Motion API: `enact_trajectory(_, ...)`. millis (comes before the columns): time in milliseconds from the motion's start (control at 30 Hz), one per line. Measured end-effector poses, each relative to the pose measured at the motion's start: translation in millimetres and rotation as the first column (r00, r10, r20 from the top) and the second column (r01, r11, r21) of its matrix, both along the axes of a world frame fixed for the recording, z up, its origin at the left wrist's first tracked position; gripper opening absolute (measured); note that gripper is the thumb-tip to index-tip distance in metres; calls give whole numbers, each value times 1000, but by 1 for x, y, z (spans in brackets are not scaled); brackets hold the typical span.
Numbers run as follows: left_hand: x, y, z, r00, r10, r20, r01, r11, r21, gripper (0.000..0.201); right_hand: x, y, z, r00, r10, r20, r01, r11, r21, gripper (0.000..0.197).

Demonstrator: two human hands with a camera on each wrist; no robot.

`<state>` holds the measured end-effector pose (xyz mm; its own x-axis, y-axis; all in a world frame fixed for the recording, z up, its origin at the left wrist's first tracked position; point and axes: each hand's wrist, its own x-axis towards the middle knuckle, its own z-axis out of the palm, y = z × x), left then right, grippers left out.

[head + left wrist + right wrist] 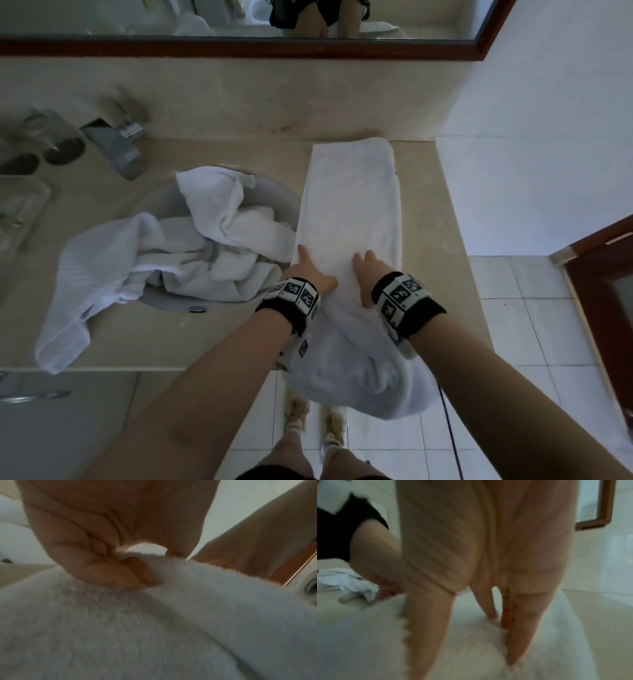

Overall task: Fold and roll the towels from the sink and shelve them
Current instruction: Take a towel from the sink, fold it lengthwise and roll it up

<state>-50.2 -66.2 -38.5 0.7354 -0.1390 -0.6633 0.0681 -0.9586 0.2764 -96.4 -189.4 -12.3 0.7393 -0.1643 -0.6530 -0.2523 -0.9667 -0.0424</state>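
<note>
A white towel [349,205] lies folded into a long strip on the counter [431,246], right of the sink [161,202]. Its near end hangs over the front edge. My left hand [308,270] is at the strip's left edge. In the left wrist view the left hand [120,534] has curled fingers and thumb pinching a ridge of the towel [154,628]. My right hand [366,274] lies beside it with straight fingers pressed flat on the cloth. The right wrist view shows the right hand [488,561] on the towel [471,649]. More crumpled white towels [222,236] fill the sink.
One sink towel [99,270] drapes over the counter's front edge at left. A chrome faucet [116,147], glass tumblers [37,137] and a clear tray [17,212] stand at the back left. A mirror [239,20] runs above. A wooden door [603,284] is at right.
</note>
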Motion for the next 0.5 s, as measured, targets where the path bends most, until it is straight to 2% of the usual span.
enact_trajectory(67, -6, -2, 0, 1000, -1, -1, 1, 1000, -20, 105, -3, -4, 3, 997, 19, -70, -20, 1000, -6, 88)
enact_trajectory(133, -12, -2, 1, 1000, -6, 29, 8, 999, -42, 101, -6, -4, 5, 989, 63, -131, -68, 997, -35, 95)
enact_trajectory(200, -16, 1, 5, 999, 0, 32, 2, 996, -85, 97, -15, 0, 2, 985, 98, -140, -105, 994, -39, 100)
enact_trajectory(267, -20, 3, 9, 999, -11, 33, 14, 994, -107, 94, -34, 8, -7, 984, 105, -144, -113, 992, -52, 115)
enact_trajectory(367, -33, 6, 14, 997, -52, 62, 57, 995, -79, 99, -61, 21, -20, 992, 81, -97, -91, 990, -108, 132)
enact_trajectory(500, -51, 12, 15, 996, -86, 16, 86, 996, -17, 105, -61, 29, -21, 999, -46, -25, 44, 998, -53, 133)
